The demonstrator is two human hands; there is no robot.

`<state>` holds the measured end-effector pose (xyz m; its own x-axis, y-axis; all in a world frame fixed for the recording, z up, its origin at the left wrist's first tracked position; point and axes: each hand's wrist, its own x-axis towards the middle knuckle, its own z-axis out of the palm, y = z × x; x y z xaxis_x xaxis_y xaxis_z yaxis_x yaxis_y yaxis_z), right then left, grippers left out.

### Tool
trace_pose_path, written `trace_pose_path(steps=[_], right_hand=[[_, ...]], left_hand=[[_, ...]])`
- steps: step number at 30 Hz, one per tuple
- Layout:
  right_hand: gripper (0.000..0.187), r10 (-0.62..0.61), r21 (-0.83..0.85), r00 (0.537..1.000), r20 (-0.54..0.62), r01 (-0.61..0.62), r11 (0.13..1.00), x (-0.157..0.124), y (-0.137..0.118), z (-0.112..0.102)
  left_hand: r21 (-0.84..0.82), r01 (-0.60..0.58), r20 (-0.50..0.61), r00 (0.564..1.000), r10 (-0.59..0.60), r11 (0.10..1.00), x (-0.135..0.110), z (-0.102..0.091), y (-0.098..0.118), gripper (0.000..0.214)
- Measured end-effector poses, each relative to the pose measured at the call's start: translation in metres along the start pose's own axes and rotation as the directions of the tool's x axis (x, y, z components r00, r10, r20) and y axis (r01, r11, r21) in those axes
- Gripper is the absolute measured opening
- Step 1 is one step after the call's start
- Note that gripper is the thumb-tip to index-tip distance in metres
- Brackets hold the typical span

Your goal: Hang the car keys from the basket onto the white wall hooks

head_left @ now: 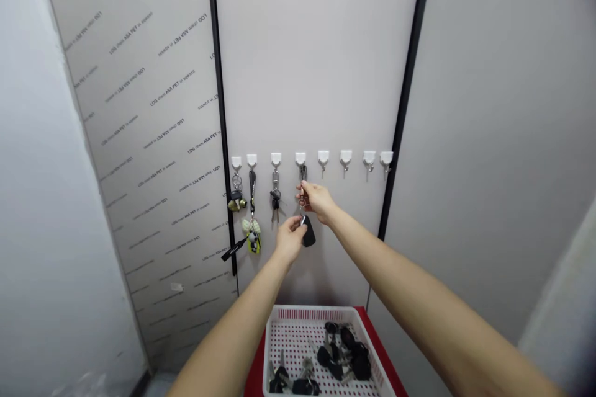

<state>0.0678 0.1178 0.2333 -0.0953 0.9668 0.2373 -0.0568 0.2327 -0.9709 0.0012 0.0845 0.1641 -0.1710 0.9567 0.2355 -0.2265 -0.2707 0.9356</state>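
A black key fob (308, 231) hangs on a metal ring (302, 200) below a white adhesive hook (300, 159), with a dark strap between ring and hook. My right hand (319, 198) pinches the ring and strap from the right. My left hand (289, 239) comes up from below, its fingertips closed on the metal end of the fob. The two hands nearly touch, and my fingers hide part of the ring. The lower part of the fob shows below my left hand.
To the left hang key bunches (275, 195) and a yellow-green charm (252, 242) on white hooks. Several more white hooks (345, 160) line the pale wall to the right. Below stands a white perforated basket (321, 316) holding black keys, on a red surface (372, 329).
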Motion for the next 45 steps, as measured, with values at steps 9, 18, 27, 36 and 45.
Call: trace_pose_path(steps=[9,18,27,36,45], right_hand=[[0.018,-0.118,-0.004,0.993,-0.027,0.118,0.993,-0.001,0.002,0.005],[0.020,0.052,-0.066,0.999,-0.009,-0.053,0.996,0.008,0.008,-0.004],[0.022,-0.267,-0.541,0.963,-0.039,0.204,0.816,-0.001,0.025,-0.013],[0.019,0.095,-0.793,0.919,0.382,0.274,0.545,-0.093,0.132,-0.074],[0.022,0.347,-0.828,0.761,0.548,0.553,0.094,-0.140,0.179,-0.105]], left_hand=[[-0.025,-0.051,-0.035,0.998,0.050,0.998,0.003,0.001,-0.009,0.020],[0.142,-0.068,-0.029,0.997,0.072,0.988,0.013,0.000,-0.023,0.019],[0.496,-0.116,-0.007,0.991,0.137,0.861,0.016,-0.015,-0.026,0.023],[0.615,-0.079,-0.034,0.991,0.127,0.784,0.022,-0.021,-0.045,0.023],[0.618,-0.039,0.013,0.999,0.039,0.785,0.000,-0.041,-0.067,0.025]])
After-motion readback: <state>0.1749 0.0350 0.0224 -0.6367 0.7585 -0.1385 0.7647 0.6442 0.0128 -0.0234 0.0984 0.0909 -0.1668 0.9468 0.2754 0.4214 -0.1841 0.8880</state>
